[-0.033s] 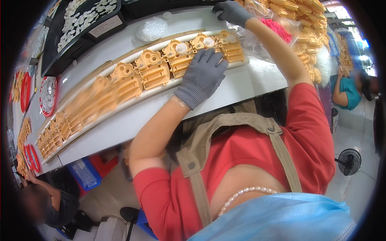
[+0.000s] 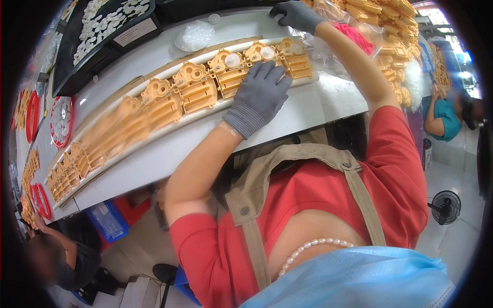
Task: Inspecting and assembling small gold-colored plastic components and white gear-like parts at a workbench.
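A row of orange plastic housings point(image 2: 195, 92) lies along a pale rail point(image 2: 169, 119) that runs across the table. My left hand point(image 2: 261, 95), in a grey glove, rests over the near edge of the row, fingers stretched out on the housings. Beneath the palm, the parts are hidden. Round translucent white discs point(image 2: 267, 53) sit in a few housings near that hand. Beyond the row's right end, my right hand point(image 2: 298, 16), also gloved in grey, is low over the white table. Its thumb and forefinger are bent and apart, with nothing visible between them.
A black bin of small white parts point(image 2: 108, 31) stands at the far left. A clear plastic bag point(image 2: 195, 36) and a small white disc point(image 2: 213, 19) lie behind the row. Orange parts are heaped point(image 2: 395, 31) at the right. A red basket point(image 2: 61, 123) holds whitish pieces.
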A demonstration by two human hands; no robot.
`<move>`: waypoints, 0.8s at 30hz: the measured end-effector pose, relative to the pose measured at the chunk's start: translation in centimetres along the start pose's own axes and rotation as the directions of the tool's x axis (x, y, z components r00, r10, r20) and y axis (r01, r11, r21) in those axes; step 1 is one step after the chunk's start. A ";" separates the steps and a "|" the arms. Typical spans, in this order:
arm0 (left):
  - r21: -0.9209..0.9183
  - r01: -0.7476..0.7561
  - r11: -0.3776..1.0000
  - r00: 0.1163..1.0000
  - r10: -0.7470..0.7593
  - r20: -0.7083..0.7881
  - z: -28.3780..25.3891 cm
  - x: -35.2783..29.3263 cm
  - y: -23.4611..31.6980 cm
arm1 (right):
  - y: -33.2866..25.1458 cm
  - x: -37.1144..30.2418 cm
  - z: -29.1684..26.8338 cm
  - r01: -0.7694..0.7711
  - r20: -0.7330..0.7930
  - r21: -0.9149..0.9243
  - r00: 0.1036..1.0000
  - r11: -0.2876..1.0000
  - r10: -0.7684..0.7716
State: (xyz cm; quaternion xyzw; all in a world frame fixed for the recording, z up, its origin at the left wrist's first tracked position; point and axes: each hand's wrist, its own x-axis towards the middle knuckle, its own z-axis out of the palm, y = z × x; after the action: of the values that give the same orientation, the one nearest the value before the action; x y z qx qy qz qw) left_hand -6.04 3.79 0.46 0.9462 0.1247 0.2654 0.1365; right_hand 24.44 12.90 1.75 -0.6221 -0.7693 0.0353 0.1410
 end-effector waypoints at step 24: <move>0.086 0.058 0.995 0.997 -0.063 0.054 0.1 0.0 0.4 | -18.1 6.9 -1.4 0.213 0.255 -0.268 0.956 0.940 -0.144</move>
State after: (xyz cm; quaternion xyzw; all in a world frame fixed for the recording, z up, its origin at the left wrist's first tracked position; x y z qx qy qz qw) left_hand -5.92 3.36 0.50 0.9540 0.1606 0.2289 0.1079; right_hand 6.37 15.31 8.44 -0.5547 -0.8308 -0.0194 -0.0405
